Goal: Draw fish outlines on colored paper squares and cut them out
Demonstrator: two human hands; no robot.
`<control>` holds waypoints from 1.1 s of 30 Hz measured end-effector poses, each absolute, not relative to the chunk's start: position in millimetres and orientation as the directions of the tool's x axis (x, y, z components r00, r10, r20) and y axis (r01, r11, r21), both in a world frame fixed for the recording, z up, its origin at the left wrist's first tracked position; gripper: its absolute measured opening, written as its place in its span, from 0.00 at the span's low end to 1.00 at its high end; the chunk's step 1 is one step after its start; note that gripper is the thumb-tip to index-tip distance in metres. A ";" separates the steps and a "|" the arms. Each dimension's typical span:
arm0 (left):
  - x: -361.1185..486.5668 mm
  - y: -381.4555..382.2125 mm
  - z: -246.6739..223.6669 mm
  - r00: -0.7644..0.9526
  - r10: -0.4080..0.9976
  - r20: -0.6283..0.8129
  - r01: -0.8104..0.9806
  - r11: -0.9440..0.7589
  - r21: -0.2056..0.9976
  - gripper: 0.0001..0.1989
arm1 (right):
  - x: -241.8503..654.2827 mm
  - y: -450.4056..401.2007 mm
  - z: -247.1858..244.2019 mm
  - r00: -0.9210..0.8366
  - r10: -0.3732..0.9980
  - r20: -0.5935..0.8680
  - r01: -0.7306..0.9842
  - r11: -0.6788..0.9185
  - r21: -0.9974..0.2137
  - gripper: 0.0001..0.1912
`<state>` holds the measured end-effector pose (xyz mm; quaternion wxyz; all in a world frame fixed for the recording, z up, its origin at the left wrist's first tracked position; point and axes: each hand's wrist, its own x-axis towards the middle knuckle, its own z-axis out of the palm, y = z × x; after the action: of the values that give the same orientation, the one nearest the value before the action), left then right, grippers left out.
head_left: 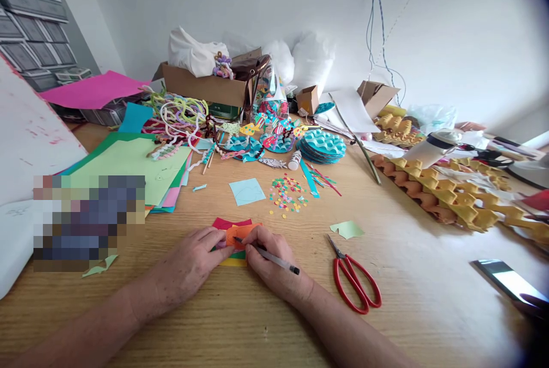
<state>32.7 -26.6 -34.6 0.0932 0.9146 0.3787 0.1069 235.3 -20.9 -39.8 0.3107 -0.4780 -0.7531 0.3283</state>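
My right hand (274, 256) is closed around a pen (278, 261), its tip on an orange paper piece (239, 235) that bears a drawn line. My left hand (193, 256) lies at the left edge of the small coloured papers, its thumb and fingers apart and pressing on them. Under the orange piece, red (223, 223), green and yellow papers (234, 262) show. Beyond them lies a light blue square (247, 191) with a faint outline drawn on it. Red-handled scissors (354, 279) rest open to the right of my right hand, below a green paper scrap (347, 229).
Small coloured dots (288, 192) are scattered mid-table. Large paper sheets (120, 168) lie at left, pipe cleaners (180, 116) behind them. Blue scalloped plates (321, 145) and fish cutouts stand farther back. Egg cartons (433, 191) and a phone (510, 279) are at right.
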 end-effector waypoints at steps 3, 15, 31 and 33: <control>32.5 -26.8 -35.7 0.685 0.719 0.118 0.680 -0.689 0.249 0.17 | 235.1 -20.6 -40.8 -0.355 0.922 0.153 0.510 0.328 -0.795 0.07; 32.9 -27.0 -34.8 0.686 0.720 0.103 0.683 -0.686 0.249 0.17 | 235.1 -20.3 -41.9 -0.360 0.918 0.167 0.490 0.339 -0.803 0.07; 33.5 -27.3 -35.9 0.702 0.708 0.073 0.694 -0.704 0.154 0.17 | 234.8 -20.0 -40.5 -0.359 0.919 0.164 0.493 0.336 -0.803 0.07; 33.5 -27.4 -35.5 0.702 0.707 0.083 0.693 -0.705 0.147 0.17 | 234.9 -20.3 -39.7 -0.358 0.919 0.166 0.492 0.336 -0.803 0.07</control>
<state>33.5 -27.4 -35.5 0.0523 0.9210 0.3802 0.0666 234.9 -20.3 -39.7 0.3186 -0.4687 -0.7528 0.3349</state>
